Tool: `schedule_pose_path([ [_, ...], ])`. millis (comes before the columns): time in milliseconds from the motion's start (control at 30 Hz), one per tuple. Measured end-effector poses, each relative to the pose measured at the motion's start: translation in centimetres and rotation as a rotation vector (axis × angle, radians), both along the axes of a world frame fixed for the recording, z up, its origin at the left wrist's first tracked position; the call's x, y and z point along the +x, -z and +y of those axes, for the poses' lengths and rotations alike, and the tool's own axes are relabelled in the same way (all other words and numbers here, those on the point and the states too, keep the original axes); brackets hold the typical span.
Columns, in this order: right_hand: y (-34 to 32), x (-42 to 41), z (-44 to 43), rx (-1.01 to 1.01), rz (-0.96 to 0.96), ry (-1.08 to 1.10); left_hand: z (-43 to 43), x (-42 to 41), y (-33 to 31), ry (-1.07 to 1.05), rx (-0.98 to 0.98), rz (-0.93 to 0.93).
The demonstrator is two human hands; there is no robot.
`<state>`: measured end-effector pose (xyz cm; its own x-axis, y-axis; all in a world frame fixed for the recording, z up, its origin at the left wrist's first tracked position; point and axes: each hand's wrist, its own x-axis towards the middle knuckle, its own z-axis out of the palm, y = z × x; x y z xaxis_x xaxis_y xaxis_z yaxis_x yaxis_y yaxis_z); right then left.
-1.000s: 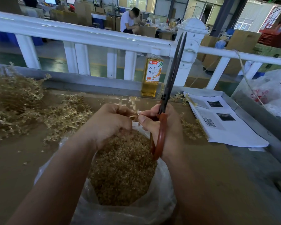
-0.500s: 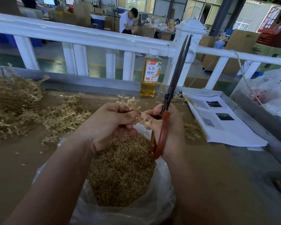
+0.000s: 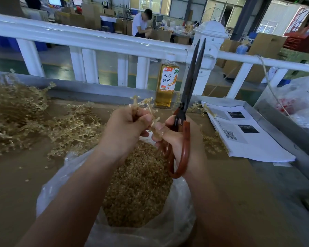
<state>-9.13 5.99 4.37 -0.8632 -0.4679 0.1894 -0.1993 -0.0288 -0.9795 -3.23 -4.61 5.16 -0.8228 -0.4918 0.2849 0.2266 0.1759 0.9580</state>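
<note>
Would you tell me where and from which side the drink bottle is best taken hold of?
Probably round its labelled middle, coming from the near left: the drink bottle stands upright, the white railing blocks its far side, and the scissors in the right hand rise at its right.

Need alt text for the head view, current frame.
The left hand grips a branched tan sprig and the right hand holds red-handled scissors, blades pointing up, over an open plastic bag of small tan pieces. More sprigs lie piled on the brown table at left.
</note>
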Motion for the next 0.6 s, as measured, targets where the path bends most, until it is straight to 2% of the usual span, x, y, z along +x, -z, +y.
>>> schedule_pose_path([
  [133, 0.0, 0.0, -0.2, 0.057, 0.046, 0.079, 0.6, -0.4, 0.4, -0.056, 0.08, 0.061],
  [333, -0.1, 0.2, 0.2, 0.174, 0.023, -0.007, -0.3, -0.1, 0.3, -0.111, 0.034, 0.081],
  [600, -0.7, 0.4, 1.0, 0.474, 0.124, -0.368, -2.0, 0.2, -0.2, -0.221, 0.039, 0.094],
])
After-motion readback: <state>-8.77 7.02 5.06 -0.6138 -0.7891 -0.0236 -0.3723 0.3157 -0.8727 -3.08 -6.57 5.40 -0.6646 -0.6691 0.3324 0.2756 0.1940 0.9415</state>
